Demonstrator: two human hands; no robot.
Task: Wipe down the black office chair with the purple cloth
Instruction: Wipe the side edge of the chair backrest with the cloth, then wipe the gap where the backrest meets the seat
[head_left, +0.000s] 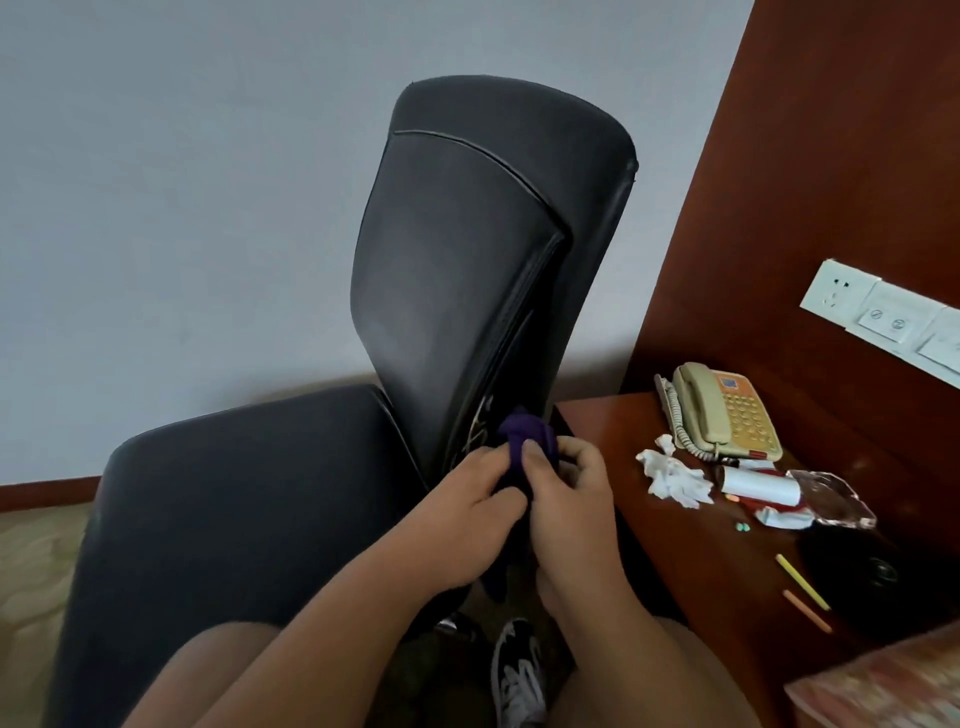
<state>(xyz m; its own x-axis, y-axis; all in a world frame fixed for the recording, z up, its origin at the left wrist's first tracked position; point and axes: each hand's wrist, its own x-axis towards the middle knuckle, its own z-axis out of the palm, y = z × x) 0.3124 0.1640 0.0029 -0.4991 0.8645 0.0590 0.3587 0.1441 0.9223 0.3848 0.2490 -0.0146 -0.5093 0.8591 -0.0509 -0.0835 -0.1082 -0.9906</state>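
The left hand (470, 512) and right hand (571, 506) each have a grip pinching the bunched purple cloth (519, 434). Best flatten it, then press firmly along the black office chair's (467, 260) backrest edge.

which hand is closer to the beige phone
Right. The right hand, on the purple cloth, is nearest the beige phone; the left hand lies beyond it, by the chair seat.
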